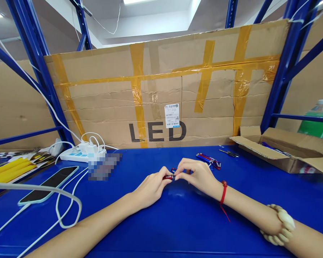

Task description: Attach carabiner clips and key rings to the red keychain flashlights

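Observation:
My left hand (151,186) pinches a small red tube (167,177) with a shiny metal end, low over the middle of the blue table. Thumb and fingertips of my right hand (195,174) close on the tube's metal end, so the two hands meet there. Part of the tube is hidden by the fingers. Just behind the fingertips shows a small red loop (173,170); I cannot tell whether it is joined to the tube. Beyond my right hand lies a bundle of slim red and blue tubes (209,160) with metal parts.
Small dark scissors (228,153) lie at the back right, near an open cardboard box (282,154). On the left are a phone (50,184), white cables (75,204) and a white power strip (82,153). A cardboard sheet (110,107) stands behind the blue table (177,225).

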Available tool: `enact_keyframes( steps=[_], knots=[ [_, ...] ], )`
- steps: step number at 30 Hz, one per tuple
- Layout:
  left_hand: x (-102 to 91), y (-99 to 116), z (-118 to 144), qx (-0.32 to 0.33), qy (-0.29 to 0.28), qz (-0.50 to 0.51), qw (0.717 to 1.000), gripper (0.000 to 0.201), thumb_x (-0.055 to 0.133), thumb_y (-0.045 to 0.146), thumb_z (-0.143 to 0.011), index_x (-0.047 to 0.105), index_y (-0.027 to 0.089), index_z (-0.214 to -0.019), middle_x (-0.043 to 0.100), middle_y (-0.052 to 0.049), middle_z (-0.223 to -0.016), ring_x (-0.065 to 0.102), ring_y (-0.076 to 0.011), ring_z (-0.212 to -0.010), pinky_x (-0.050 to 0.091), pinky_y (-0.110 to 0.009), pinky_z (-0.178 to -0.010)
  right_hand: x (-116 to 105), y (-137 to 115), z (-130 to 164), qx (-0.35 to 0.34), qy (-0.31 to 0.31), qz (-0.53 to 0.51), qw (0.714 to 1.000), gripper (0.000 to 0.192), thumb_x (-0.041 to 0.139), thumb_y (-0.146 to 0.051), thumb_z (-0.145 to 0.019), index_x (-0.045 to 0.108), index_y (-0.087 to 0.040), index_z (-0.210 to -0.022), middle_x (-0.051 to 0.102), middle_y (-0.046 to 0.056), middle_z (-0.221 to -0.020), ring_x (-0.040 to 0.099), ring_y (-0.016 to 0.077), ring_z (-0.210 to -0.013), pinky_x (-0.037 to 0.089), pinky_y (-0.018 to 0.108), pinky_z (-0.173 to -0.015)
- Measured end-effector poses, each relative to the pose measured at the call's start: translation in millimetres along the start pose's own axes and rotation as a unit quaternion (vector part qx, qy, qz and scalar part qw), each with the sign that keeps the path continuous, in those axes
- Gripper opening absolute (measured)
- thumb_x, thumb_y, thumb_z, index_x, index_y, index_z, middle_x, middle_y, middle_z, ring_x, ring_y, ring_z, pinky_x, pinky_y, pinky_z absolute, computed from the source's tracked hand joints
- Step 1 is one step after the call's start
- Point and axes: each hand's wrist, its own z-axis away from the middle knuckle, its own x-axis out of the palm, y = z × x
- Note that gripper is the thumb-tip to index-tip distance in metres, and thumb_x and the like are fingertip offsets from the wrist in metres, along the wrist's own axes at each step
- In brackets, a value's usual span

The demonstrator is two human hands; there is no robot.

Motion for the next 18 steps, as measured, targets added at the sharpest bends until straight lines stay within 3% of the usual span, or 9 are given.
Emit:
enact_keyframes(
  steps=[7,13,18],
  knots=[
    [1.6,-2.3,1.0,0.017,0.005,-0.009,1.0,0.008,0.033,0.023,-0.091,0.039,0.022,-0.087,0.06,-0.001,-0.087,0.058,-0.0156,-0.075,0.041,-0.025,-0.065,1.7,-1.2,-2.6,0.195,-0.101,-0.135,0.966,0.02,0.065,-0.036,-0.071,0.066,-0.016,-0.068,0.062,0.0,-0.068,0.051,0.0073,-0.043,0.036,0.021,-0.045],
    [1.9,-1.7,0.0,0.012,0.026,-0.011,1.0,0.008,0.033,0.021,-0.091,0.038,0.022,-0.084,0.061,-0.002,-0.084,0.06,-0.0167,-0.076,0.043,-0.026,-0.066,0.2,-13.2,-5.0,0.258,-0.096,-0.202,0.94,0.027,0.066,-0.039,-0.067,0.063,-0.012,-0.064,0.051,-0.003,-0.044,0.044,0.0073,-0.036,0.032,0.02,-0.039],
    [3.4,-3.7,-1.3,0.031,0.042,-0.006,0.999,0.01,0.035,0.019,-0.09,0.037,0.022,-0.08,0.061,-0.003,-0.085,0.061,-0.0183,-0.087,0.045,-0.027,-0.071,0.8,-14.2,-4.6,0.265,-0.096,-0.225,0.933,0.031,0.068,-0.042,-0.064,0.065,-0.012,-0.066,0.06,0.001,-0.059,0.043,0.0052,-0.036,0.031,0.019,-0.037]
  ],
)
